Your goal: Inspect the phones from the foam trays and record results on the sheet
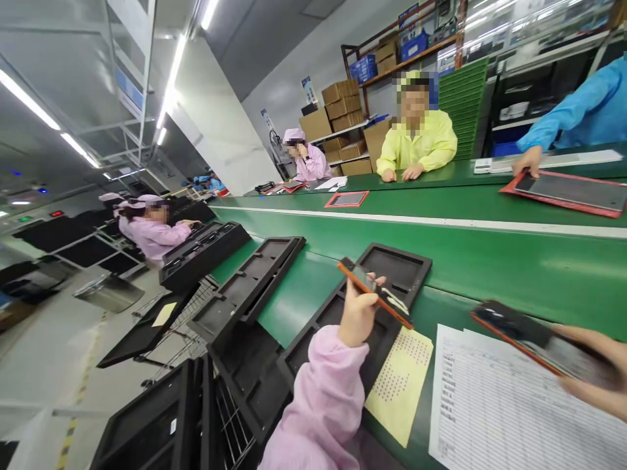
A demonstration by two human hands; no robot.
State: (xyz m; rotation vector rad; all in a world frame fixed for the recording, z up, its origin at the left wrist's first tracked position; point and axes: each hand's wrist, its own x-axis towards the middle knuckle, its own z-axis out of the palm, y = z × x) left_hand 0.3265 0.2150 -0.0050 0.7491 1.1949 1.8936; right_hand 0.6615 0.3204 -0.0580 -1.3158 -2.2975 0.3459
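Note:
My left hand (356, 314), in a pink sleeve, is closed around a flat dark panel with an orange-red edge (375, 294), held tilted above a black moulded tray (386, 277) on the green bench. My right hand (595, 369) at the right edge grips a second dark panel with a red rim (514, 326), blurred by motion, over a printed white form (509, 405). A yellow sheet with rows of small dots (399, 382) lies between the tray and the form.
Several black trays (255, 287) lie stacked at the left on a wire rack. A green conveyor (490, 254) carries red-framed panels (347, 199). Co-workers in pink, yellow and blue coats sit around it; one hand (526, 160) rests on a red-framed panel (571, 191). Cardboard boxes (340, 101) fill shelves behind.

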